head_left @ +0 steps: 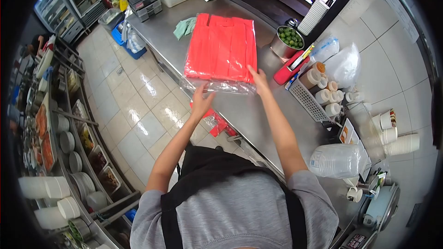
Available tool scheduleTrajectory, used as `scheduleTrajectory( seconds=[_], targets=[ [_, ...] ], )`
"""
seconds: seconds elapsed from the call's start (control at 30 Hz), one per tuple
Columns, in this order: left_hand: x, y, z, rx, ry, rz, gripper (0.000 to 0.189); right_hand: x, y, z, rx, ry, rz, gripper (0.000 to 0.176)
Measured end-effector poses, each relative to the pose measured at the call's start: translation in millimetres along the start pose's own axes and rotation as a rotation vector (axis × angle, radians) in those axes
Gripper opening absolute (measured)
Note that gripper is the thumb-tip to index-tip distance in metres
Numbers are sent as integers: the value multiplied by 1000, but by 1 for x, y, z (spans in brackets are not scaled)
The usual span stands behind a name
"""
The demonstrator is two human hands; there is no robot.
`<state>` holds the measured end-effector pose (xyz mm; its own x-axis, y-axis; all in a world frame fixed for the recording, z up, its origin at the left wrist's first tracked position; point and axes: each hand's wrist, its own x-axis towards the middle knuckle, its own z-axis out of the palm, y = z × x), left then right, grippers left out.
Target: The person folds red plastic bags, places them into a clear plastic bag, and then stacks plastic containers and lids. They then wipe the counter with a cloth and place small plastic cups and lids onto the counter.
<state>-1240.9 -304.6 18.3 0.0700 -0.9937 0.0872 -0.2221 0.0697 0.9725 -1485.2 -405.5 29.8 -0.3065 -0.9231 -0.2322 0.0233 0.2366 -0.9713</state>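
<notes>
A flat pack of folded red plastic bags [221, 48] in clear wrapping lies over the steel counter, its loose clear end [226, 86] towards me. My right hand [259, 82] grips the pack's near right corner, thumb on top and the other fingers at the side. At the near left corner is my left hand [201, 103], thumb and fingers apart, fingertips right at the clear wrapping. A green cloth [184, 27] is beside the pack's far left edge. Below my left hand, more red plastic [218, 127] shows at the counter's edge.
Right of the pack stand a metal pot of green limes [290, 38], a red tape dispenser [290, 67] and a grey basket [308, 96] with squeeze bottles. Stacked clear containers [336, 160] sit nearer me. Shelves with bowls and food trays line the left, across a tiled floor [143, 106].
</notes>
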Motion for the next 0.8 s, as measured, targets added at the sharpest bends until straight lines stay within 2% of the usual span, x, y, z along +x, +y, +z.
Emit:
scheduleTrajectory(
  seconds=[0.07, 0.1, 0.13, 0.23, 0.27, 0.37, 0.4, 0.43, 0.5, 0.53, 0.63, 0.67, 0.73, 0.77, 0.8],
  targets=[
    [11, -20, 24, 42, 378, -310, 72, 2, 10, 38, 79, 15, 140, 64],
    [20, -25, 26, 61, 566, -461, 82, -11, 6, 50, 154, -84, 183, 64],
    [25, -23, 16, -102, 620, -667, 85, -36, -2, 59, 225, -183, 228, 63],
    [11, -22, -27, -845, 282, -562, 93, -98, -2, 69, 366, -483, 271, 52],
    [6, -27, -41, -828, 155, -524, 86, -110, 2, 68, 364, -489, 314, 52],
    [-3, -67, -69, -1235, 141, -507, 82, -122, 19, 56, 443, -480, 412, 51],
    [-4, -72, -79, -1255, 241, -571, 82, -113, 38, 52, 526, -460, 413, 50],
    [-5, -71, -89, -1182, 293, -563, 84, -111, 40, 53, 605, -439, 409, 50],
    [-8, -68, -107, -1032, 383, -554, 90, -115, 31, 50, 555, -292, 290, 57],
    [-9, -61, -118, -878, 413, -548, 86, -120, 24, 52, 532, -214, 226, 60],
    [0, -55, -141, -301, 371, -237, 57, -143, 23, 65, 198, 110, -16, 74],
    [5, -59, -148, -209, 308, -244, 50, -154, 29, 65, 65, 86, -171, 86],
    [24, -80, -160, -30, 177, -238, 36, -176, 45, 59, -446, 140, -423, 86],
    [28, -92, -165, 188, 150, -170, 32, -187, 54, 55, -707, 171, -533, 87],
    [34, -105, -170, 405, 122, -91, 29, -197, 57, 53, -760, 181, -451, 80]
  ],
)
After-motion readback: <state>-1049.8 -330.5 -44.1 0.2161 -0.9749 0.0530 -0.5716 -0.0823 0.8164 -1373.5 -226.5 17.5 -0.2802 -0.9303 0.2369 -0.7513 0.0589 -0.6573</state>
